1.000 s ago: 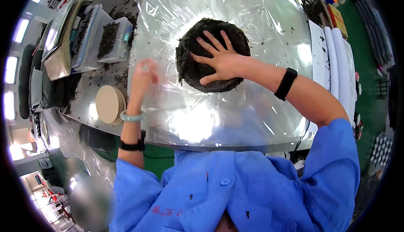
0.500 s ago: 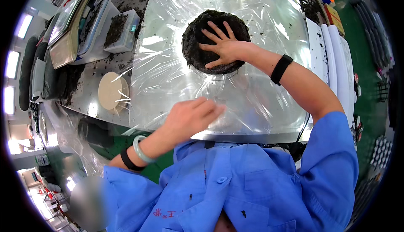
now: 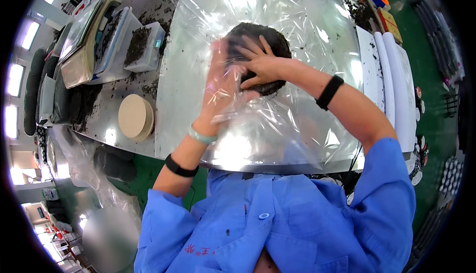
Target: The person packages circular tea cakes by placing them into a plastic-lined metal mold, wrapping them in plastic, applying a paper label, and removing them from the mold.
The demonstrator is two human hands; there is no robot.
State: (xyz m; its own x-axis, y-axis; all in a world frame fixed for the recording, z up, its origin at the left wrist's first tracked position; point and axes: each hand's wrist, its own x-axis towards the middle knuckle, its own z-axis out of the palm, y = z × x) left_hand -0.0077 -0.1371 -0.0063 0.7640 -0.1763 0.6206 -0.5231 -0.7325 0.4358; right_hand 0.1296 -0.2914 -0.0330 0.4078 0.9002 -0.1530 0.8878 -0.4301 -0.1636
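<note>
The right hand [image 3: 265, 67] lies released, palm down with fingers spread, on the dark round mass [image 3: 277, 37], which sits directly beneath it. The left hand [image 3: 223, 82] is blurred at the mass's left side, just beside the right hand; whether it grasps the clear film [image 3: 292, 119] around it, I cannot tell. Pale round discs [image 3: 133, 116] lie left of the left hand; 2 white rolls [image 3: 388, 75] lie well to the right of the right hand.

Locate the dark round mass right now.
In the head view, the dark round mass sits slightly above centre, amid clear plastic film, beneath the spread right hand; the blurred left hand overlaps its left side.
</note>
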